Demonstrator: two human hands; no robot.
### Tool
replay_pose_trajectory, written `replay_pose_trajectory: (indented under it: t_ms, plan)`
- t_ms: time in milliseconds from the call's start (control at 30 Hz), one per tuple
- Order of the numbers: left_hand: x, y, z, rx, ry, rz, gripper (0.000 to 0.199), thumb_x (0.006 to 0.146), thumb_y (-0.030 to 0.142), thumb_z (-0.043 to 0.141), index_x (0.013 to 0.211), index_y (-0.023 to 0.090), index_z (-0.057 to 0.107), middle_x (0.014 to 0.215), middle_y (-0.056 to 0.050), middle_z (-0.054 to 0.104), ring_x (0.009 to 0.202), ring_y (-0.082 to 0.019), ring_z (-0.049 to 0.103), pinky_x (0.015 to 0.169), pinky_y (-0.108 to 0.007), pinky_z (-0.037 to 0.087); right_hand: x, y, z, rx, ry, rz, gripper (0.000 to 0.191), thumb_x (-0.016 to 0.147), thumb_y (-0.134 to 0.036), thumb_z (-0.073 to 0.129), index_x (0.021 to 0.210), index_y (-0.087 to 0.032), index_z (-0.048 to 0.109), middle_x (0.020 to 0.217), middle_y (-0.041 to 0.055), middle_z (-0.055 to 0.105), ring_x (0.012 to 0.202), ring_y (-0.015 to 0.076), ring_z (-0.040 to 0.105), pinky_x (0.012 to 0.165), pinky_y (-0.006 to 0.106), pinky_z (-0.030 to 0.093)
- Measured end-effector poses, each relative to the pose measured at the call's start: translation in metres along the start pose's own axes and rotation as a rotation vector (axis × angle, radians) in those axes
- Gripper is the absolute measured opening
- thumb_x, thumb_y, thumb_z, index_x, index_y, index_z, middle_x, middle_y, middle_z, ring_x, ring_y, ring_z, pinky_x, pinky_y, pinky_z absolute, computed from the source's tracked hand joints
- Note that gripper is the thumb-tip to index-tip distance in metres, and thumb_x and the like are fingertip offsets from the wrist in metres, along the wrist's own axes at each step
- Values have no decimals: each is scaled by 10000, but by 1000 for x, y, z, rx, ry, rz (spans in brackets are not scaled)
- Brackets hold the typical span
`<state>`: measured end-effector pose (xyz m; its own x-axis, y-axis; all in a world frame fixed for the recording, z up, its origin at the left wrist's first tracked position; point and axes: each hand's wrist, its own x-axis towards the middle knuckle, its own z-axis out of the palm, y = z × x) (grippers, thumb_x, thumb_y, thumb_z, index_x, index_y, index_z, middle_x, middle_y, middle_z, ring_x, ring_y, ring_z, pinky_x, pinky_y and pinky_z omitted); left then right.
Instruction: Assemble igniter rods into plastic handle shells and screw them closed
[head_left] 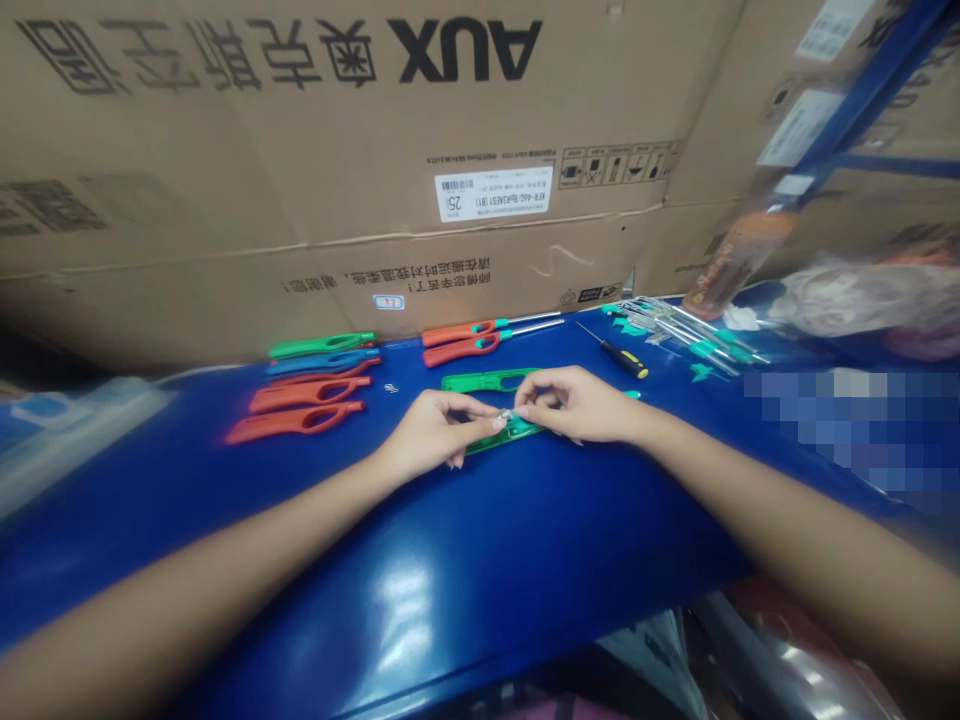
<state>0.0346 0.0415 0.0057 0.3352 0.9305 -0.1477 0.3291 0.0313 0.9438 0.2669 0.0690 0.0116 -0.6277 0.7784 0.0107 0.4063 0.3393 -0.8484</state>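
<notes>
Both hands meet over a green half shell point(484, 443) at the middle of the blue table. My left hand point(442, 428) pinches a small metallic piece point(504, 415) at the shell's inner side. Fingers closed, my right hand point(574, 403) grips a small teal part point(519, 425) beside that piece; its fingertips hide some of it. Just behind lies another green half shell point(480, 381) with a loop-shaped opening. Two orange lighters point(461, 348) with metal rods rest farther back.
Green point(319, 345), blue point(322, 361) and red shells point(307, 420) lie at the left. A screwdriver point(624, 358), metal rods with teal parts point(694, 335) and a bottle point(742, 255) are at the right. A large cardboard box point(337, 160) stands behind the table point(420, 590).
</notes>
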Motion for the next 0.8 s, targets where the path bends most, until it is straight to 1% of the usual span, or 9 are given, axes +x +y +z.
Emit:
replay_pose_trajectory:
  t_ms: [100,167,200,267,400,533,700,800]
  plan:
    - [0,0,-1,-3,-6,4,276,782,353,793,949,133,783,449,32,593,321,-64,471,319,-154,351,1,0,-1,-78,95,-180,175,906,-320,640,899,-156,701,728,7,634,540,84,535,521,223,411]
    - [0,-1,-1,-2,-6,9,277,781,355,795,946,133,785,446,33,590,319,-62,465,319,-153,344,2,1,0,-126,141,-293,157,906,-282,643,858,-157,724,830,43,671,670,111,585,601,238,441]
    - [-1,-1,-2,-1,-6,13,278,779,357,796,945,134,786,444,34,588,318,-60,461,318,-153,339,3,1,1,-139,151,-330,155,910,-268,638,851,-156,728,841,50,679,707,121,596,626,245,446]
    - [-1,-2,-2,2,-10,20,282,777,363,797,946,137,789,445,37,587,315,-55,451,317,-152,327,3,2,3,-145,160,-368,157,916,-251,628,850,-151,729,832,56,686,718,129,598,639,253,447]
    - [-1,-2,-1,7,-16,18,284,778,368,794,950,142,787,497,27,627,318,-49,448,315,-155,320,4,3,6,-118,160,-365,179,914,-270,626,836,-143,725,815,60,683,689,130,576,600,251,424]
    - [-1,-1,-1,16,0,7,260,784,349,789,932,136,782,519,22,643,321,-45,446,316,-154,320,5,5,7,-79,146,-298,224,905,-333,630,827,-143,720,812,59,673,671,129,551,581,253,408]
    - [-2,1,0,27,-8,-7,287,780,360,793,951,131,779,483,28,616,331,-57,460,324,-157,339,4,6,3,-23,60,-183,258,887,-396,642,862,-148,710,815,47,666,690,133,544,614,257,430]
    - [-1,2,0,30,-10,-7,305,773,372,797,954,128,781,469,28,605,331,-60,460,326,-160,338,2,5,-2,-89,22,-190,241,881,-386,660,899,-154,720,822,42,671,676,126,536,605,250,421]
